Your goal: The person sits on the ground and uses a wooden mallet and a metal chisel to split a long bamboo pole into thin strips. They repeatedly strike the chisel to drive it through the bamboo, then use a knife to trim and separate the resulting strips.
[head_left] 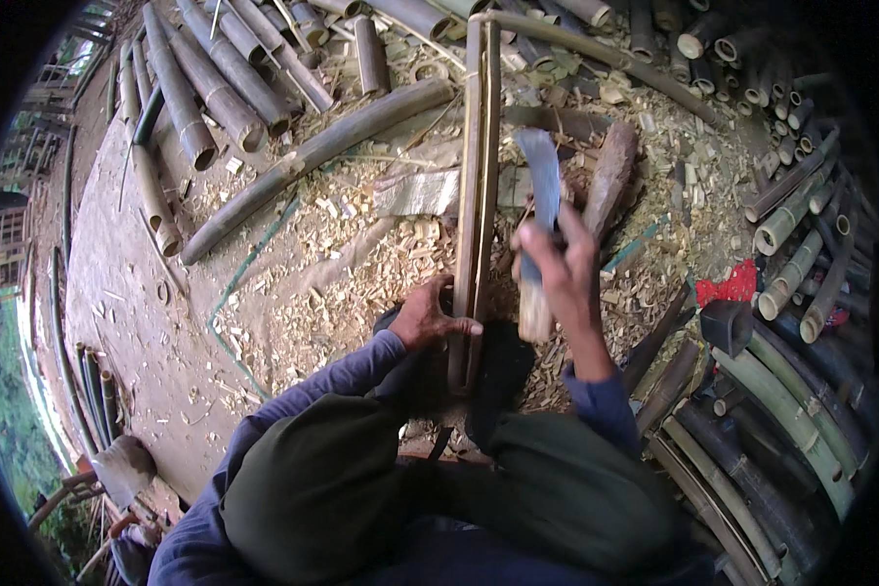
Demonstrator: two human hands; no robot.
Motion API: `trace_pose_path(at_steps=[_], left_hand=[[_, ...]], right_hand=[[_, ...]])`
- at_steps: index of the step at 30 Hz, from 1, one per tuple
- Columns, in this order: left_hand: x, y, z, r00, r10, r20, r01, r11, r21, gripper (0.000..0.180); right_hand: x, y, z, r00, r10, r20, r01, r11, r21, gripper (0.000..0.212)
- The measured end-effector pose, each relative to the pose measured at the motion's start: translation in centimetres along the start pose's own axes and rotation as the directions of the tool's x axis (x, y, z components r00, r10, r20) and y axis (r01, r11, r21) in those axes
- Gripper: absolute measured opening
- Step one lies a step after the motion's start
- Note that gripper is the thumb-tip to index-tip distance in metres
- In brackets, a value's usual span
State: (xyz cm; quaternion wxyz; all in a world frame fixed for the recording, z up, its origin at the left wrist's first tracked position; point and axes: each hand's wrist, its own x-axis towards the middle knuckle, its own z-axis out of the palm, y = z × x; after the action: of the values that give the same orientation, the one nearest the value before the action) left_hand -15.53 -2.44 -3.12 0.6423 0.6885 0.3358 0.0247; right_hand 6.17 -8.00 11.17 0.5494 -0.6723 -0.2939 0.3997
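Note:
A long bamboo piece [471, 195] with a lengthwise gap stands before me, its near end between my knees. At the far end it meets a bamboo arm [606, 54] that runs off to the right. My left hand [425, 313] is closed around the near part of the bamboo, thumb laid across its face. Just right of it, my right hand [562, 259] grips a broad-bladed knife [540, 166] where the blade meets its pale wooden handle. The blade points away from me, apart from the bamboo.
Wood chips [391, 254] cover the ground around a rough log [612, 176] and a split wood block [418, 193]. A bamboo pole [313, 161] lies diagonally at left. Cut bamboo lengths [215, 83] are heaped far left, and more bamboo [791, 278] is stacked at right beside a red cloth [728, 283].

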Motion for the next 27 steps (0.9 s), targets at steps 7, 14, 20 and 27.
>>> trace_pose_path(at_steps=[7, 14, 20, 27], left_hand=[[-0.6, 0.6, 1.0, 0.998, -0.056, 0.001, 0.056, 0.994, 0.098, 0.084], [-0.7, 0.6, 1.1, 0.999, -0.040, -0.022, 0.041, 0.998, 0.038, 0.068], [-0.7, 0.7, 1.3, 0.999, -0.041, -0.021, 0.043, 0.993, 0.111, 0.064], [-0.8, 1.2, 1.1, 0.995, -0.093, -0.033, 0.096, 0.984, 0.147, 0.071]], right_hand=[[-11.8, 5.8, -0.5, 0.958, 0.237, 0.162, -0.173, 0.926, -0.335, 0.030], [-12.2, 5.8, -0.3, 0.951, 0.207, 0.229, -0.101, 0.910, -0.403, 0.056], [-11.1, 6.2, 0.8, 0.971, 0.169, 0.169, -0.096, 0.922, -0.375, 0.053], [-7.4, 6.2, 1.6, 0.994, 0.001, 0.112, 0.043, 0.920, -0.390, 0.028]])
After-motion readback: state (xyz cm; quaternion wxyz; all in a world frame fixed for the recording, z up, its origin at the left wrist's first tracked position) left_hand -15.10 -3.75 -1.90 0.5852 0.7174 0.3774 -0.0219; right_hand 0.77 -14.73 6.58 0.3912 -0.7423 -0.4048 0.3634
